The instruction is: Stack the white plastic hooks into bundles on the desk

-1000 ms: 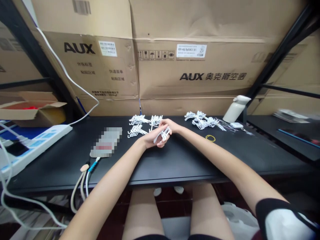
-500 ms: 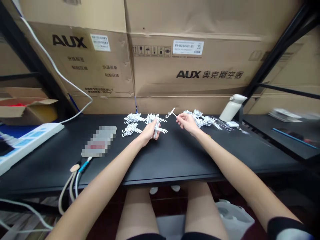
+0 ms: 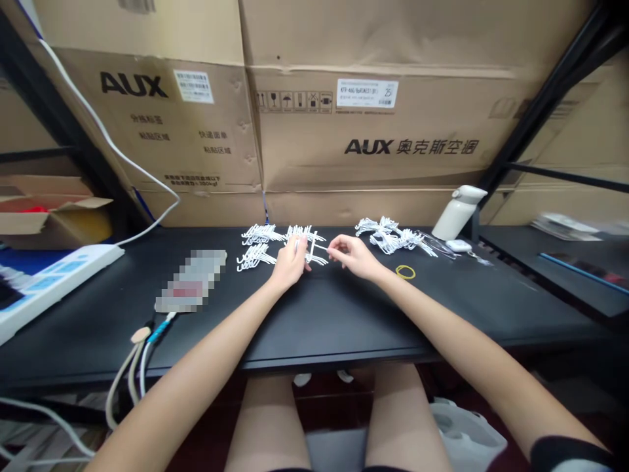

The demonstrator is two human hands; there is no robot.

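Observation:
My left hand (image 3: 291, 261) is closed around a small bunch of white hooks, their stems sticking out to the right. In my right hand (image 3: 354, 255), thumb and fingertips pinch the thin stem of a single white hook (image 3: 319, 246). Its crosspiece is close against the left hand's bunch; whether they touch I cannot tell. Beyond and left of my left hand lie bundles of white hooks (image 3: 255, 255), stems pointing right. A looser pile of white hooks (image 3: 390, 235) is beyond my right hand. The left palm hides part of the held bunch.
A yellow rubber band (image 3: 405, 271) lies by my right forearm. At the right rear stand a white bottle (image 3: 457, 213) and a small white case (image 3: 457, 246). A blurred-out device (image 3: 191, 282) with cables and a power strip (image 3: 59, 278) occupy the left. Cardboard boxes (image 3: 304, 151) wall the back.
My right hand has moved left with its single hook, bringing it up to the bunch in my left hand. The left hand stays nearly in place. The rubber band has come into fuller view.

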